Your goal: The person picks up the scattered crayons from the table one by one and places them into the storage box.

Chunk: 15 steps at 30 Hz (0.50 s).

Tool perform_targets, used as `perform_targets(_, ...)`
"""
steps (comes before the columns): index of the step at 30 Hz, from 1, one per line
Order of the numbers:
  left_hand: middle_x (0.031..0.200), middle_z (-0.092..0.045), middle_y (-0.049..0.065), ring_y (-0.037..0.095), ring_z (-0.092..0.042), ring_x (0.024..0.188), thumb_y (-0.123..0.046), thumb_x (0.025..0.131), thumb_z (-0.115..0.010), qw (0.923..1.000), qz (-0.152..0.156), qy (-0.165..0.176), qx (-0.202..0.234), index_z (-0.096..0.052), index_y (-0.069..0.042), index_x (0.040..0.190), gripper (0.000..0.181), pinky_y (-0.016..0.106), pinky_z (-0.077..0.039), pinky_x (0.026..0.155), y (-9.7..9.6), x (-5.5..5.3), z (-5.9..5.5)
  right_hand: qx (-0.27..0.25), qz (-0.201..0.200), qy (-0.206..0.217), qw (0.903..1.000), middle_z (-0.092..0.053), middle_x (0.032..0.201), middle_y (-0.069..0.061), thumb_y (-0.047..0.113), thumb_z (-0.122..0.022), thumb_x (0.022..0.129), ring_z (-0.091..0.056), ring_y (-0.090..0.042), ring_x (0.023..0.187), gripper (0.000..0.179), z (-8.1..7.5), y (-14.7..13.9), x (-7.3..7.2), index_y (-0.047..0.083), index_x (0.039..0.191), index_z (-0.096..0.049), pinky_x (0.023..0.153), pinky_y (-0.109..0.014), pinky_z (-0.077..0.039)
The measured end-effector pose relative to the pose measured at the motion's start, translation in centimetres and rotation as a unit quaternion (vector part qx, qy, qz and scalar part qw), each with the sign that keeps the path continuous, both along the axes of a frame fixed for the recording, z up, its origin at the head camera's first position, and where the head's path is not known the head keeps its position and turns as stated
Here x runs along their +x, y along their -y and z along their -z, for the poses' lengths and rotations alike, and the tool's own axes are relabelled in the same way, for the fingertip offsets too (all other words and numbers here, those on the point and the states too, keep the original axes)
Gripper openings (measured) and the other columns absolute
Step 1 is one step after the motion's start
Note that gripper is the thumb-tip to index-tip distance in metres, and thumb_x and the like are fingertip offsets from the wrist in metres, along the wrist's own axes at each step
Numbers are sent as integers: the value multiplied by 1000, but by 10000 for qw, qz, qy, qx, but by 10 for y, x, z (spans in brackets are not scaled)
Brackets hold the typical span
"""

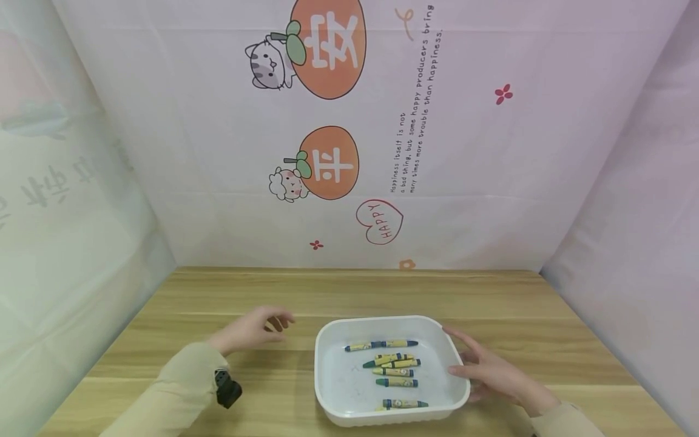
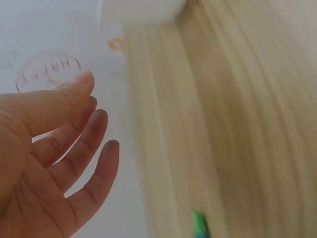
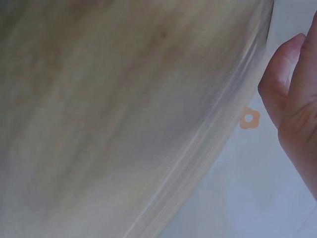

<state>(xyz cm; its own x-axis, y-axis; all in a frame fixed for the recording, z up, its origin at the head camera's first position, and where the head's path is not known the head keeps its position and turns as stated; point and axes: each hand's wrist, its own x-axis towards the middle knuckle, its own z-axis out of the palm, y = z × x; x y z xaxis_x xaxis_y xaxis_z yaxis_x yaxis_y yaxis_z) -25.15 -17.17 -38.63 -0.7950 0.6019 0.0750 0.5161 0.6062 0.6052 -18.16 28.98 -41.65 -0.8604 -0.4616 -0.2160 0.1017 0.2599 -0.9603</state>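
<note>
A white plastic box (image 1: 323, 370) with rounded corners stands on the table and holds several crayons (image 1: 397, 383) with yellow wrappers and green or dark blue ends. My right hand (image 1: 491, 370) grips the box's right side, thumb over the rim and the other fingers along the outside. Left of the box, my left hand (image 1: 256, 328) hovers apart from it, fingers loosely bent and holding nothing. In the left wrist view the fingers of this hand (image 2: 64, 153) are spread. A green tip with a blue band (image 2: 200, 225), like a crayon's end, shows at the bottom there.
The wooden table (image 1: 262, 285) reaches back to a white printed cloth (image 1: 235, 230). More cloth hangs on the left and right sides. A black device (image 1: 227, 388) is strapped to the left wrist. Motion blurs the table in both wrist views.
</note>
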Motion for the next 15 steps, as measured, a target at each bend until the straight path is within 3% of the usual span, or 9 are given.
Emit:
perform_targets(8, 101, -61, 14, 28, -59, 93, -5, 80, -69, 9994, -330, 22, -38, -59, 1, 114, 36, 35, -52, 77, 37, -8, 19, -12, 96, -27, 9999, -31, 126, -45, 13, -57, 90, -63, -27, 88, 83, 0, 2, 1, 12, 147, 3, 70, -50, -55)
perform_targets(15, 106, -62, 11, 29, -57, 99, -12, 74, -75, 9965, -800, 52, -246, -59, -1, 114, 44, 48, -48, 88, 60, -10, 34, 7, 88, -71, 9999, -34, 123, -44, 12, -57, 90, -63, -27, 87, 82, -1, 2, 2, 12, 146, 2, 69, -50, -55)
